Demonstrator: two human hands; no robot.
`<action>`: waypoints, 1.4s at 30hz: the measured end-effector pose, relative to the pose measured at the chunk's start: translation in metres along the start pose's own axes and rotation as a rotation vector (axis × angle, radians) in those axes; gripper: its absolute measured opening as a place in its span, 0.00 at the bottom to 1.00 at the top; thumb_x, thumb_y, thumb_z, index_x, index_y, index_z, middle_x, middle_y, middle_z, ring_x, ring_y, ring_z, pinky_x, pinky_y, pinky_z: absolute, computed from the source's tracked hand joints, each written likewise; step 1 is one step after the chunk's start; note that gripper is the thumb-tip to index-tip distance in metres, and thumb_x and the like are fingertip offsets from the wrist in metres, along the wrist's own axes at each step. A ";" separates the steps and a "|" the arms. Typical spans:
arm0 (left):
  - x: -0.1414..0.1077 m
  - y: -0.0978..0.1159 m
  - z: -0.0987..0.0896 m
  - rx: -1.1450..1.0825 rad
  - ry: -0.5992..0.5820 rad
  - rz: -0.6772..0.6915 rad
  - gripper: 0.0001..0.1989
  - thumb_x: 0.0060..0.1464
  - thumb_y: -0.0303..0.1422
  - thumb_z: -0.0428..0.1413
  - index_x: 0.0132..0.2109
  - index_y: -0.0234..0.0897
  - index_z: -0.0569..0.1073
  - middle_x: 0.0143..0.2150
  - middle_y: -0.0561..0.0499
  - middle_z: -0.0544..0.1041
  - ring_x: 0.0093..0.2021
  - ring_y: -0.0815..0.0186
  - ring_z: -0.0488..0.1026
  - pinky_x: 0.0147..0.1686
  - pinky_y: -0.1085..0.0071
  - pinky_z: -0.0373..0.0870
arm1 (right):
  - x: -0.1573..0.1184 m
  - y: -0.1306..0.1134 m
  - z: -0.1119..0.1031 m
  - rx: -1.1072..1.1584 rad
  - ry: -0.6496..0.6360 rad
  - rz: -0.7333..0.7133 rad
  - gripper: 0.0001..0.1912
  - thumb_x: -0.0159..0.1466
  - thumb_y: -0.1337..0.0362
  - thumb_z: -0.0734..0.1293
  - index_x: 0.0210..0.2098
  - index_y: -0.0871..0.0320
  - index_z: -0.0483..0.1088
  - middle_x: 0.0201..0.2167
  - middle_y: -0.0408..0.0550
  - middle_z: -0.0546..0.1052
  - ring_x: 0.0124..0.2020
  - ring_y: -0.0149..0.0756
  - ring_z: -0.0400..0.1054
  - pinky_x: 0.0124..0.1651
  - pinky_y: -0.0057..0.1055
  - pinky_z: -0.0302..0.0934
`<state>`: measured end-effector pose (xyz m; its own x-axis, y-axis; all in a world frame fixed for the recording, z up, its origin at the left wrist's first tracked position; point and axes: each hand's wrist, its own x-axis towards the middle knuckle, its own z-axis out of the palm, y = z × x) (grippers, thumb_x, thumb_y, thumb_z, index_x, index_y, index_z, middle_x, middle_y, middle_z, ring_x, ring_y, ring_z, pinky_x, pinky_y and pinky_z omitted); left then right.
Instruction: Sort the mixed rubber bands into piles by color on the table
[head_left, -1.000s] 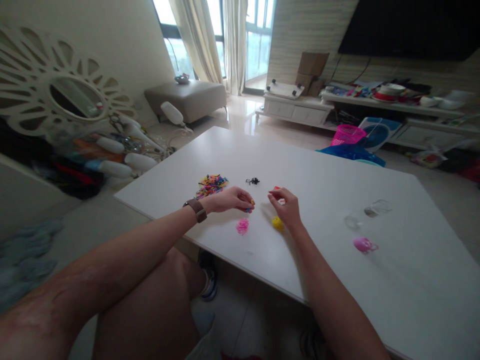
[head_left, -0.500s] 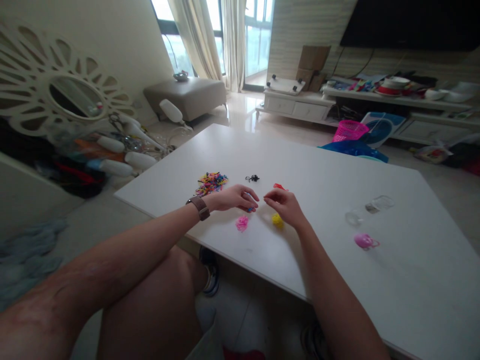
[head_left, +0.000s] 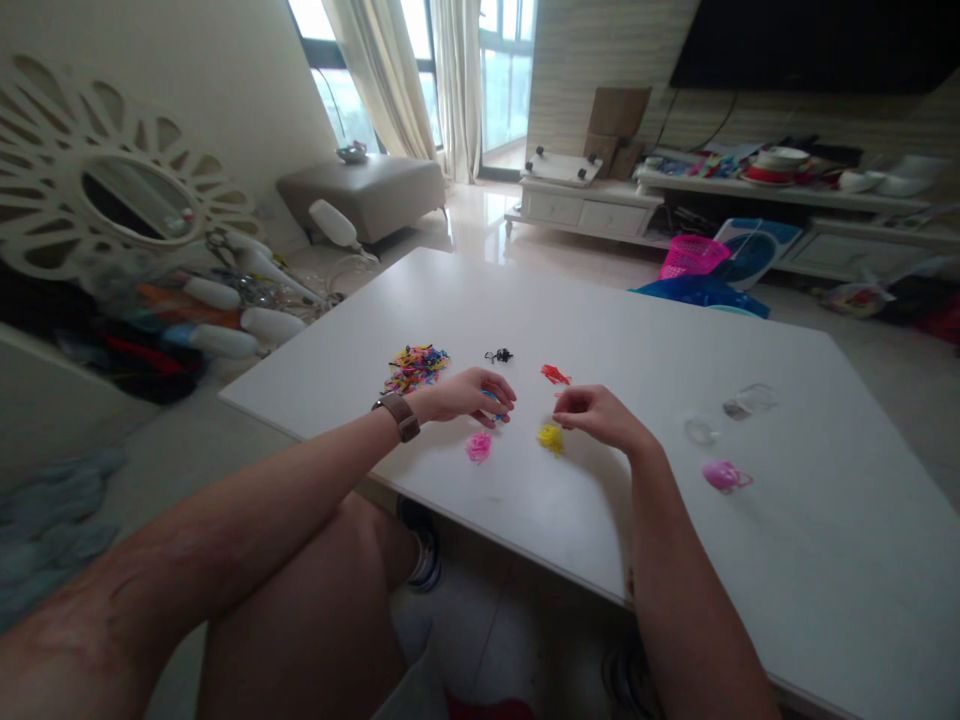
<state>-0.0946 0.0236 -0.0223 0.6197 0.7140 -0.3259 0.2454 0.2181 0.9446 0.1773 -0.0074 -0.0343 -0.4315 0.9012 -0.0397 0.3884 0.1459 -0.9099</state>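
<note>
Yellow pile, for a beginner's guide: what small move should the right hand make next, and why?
Probably lower the right hand to the yellow pile and part its fingers: they look pinched close by it, and this pile is one colour, unlike the mixed pile. Whether they hold anything is too small to tell.
</note>
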 end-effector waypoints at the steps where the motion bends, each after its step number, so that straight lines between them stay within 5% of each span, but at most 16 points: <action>1: 0.000 0.000 0.000 0.010 0.003 0.002 0.18 0.43 0.36 0.69 0.41 0.32 0.77 0.43 0.41 0.78 0.40 0.58 0.79 0.32 0.67 0.79 | -0.002 0.000 -0.003 -0.001 -0.037 0.021 0.08 0.55 0.60 0.71 0.27 0.59 0.74 0.22 0.42 0.72 0.25 0.30 0.65 0.29 0.28 0.57; 9: -0.002 -0.001 -0.002 -0.012 0.044 -0.020 0.19 0.42 0.36 0.70 0.41 0.31 0.76 0.39 0.42 0.79 0.38 0.59 0.80 0.35 0.67 0.78 | -0.007 0.007 -0.009 -0.081 -0.198 0.102 0.09 0.52 0.60 0.72 0.26 0.60 0.77 0.23 0.43 0.76 0.26 0.30 0.66 0.30 0.28 0.57; 18: 0.001 -0.004 0.000 -0.086 0.027 -0.003 0.18 0.43 0.36 0.70 0.39 0.31 0.77 0.36 0.42 0.80 0.39 0.60 0.80 0.43 0.63 0.77 | 0.003 -0.010 0.020 -0.107 0.020 -0.098 0.12 0.56 0.55 0.72 0.29 0.59 0.76 0.22 0.44 0.73 0.25 0.31 0.65 0.28 0.28 0.58; 26: 0.003 0.001 0.011 -0.123 0.054 0.078 0.13 0.43 0.28 0.68 0.38 0.31 0.77 0.37 0.46 0.79 0.37 0.67 0.77 0.44 0.66 0.74 | 0.008 -0.020 0.046 -0.085 0.070 -0.182 0.16 0.56 0.51 0.72 0.28 0.59 0.76 0.22 0.45 0.74 0.25 0.31 0.65 0.29 0.29 0.58; 42: 0.003 0.007 0.015 -0.273 0.114 0.124 0.18 0.44 0.25 0.67 0.44 0.30 0.75 0.37 0.45 0.80 0.38 0.66 0.78 0.46 0.66 0.72 | 0.014 -0.020 0.055 -0.246 0.301 -0.259 0.08 0.60 0.59 0.69 0.30 0.57 0.77 0.24 0.45 0.75 0.24 0.31 0.65 0.30 0.30 0.60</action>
<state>-0.0799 0.0170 -0.0170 0.5410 0.8129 -0.2157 -0.0451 0.2842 0.9577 0.1186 -0.0207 -0.0394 -0.2989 0.8952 0.3305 0.4960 0.4416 -0.7476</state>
